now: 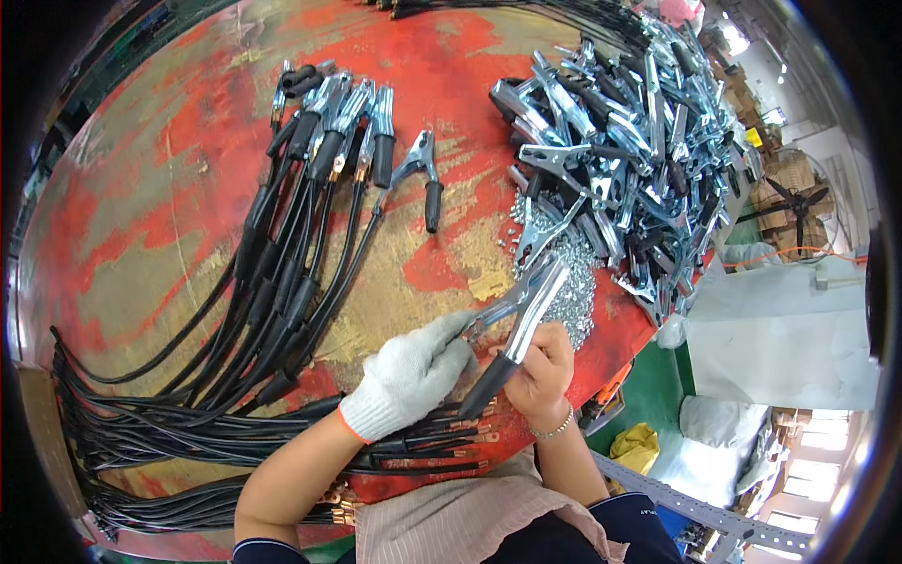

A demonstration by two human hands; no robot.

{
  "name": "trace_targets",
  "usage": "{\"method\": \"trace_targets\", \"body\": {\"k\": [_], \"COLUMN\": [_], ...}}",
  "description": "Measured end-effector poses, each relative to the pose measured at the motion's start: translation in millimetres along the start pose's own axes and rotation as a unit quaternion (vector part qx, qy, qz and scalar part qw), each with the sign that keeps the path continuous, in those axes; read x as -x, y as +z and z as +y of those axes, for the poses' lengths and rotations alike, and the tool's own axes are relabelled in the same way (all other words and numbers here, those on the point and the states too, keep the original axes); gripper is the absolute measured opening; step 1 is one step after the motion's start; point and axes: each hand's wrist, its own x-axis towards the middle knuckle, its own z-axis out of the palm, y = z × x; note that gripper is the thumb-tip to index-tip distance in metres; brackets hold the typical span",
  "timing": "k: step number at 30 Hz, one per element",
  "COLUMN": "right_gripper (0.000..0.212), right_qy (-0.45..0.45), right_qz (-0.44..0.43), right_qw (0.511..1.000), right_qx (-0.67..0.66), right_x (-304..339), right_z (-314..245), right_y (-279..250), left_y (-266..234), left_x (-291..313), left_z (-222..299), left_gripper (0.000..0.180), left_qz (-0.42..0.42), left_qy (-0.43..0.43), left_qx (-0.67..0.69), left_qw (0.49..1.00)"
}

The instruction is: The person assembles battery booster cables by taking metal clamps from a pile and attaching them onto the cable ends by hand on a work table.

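Note:
A silver spring clamp [538,303] with a black handle sleeve is held up in front of me, jaws pointing away. My left hand [404,376], in a white knitted glove, is closed on one leg of the clamp. Close beside the sleeved leg is my bare right hand [545,376], its fingers curled in a pinch. What those fingertips hold is hidden behind the clamp. Under and beyond the hands lies a heap of small shiny metal parts [573,305], too small to tell apart.
A large pile of spring clamps [648,141] covers the table's right side. Black cables [305,235] with clamps on their ends lie at left. More cables with copper lugs [487,436] run along the near edge. The worn red table [122,235] curves around; a yellow bag [635,447] sits below right.

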Motion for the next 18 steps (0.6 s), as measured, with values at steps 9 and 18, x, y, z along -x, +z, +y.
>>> {"method": "trace_targets", "body": {"k": [9,18], "right_gripper": [0.056,0.044], "right_qy": [-0.052,-0.117], "right_qz": [-0.067,-0.177], "right_qw": [0.957,0.863], "right_qx": [0.278,0.458], "right_x": [-116,-158], "right_z": [66,142], "right_y": [-34,-16], "left_y": [-30,-61], "left_x": [-16,-39], "left_z": [-2,19], "left_gripper": [0.039,0.049], "left_qz": [0.125,0.202], "left_qy": [0.121,-0.021], "left_qx": [-0.156,-0.469], "left_qw": [0.972,0.86]}}
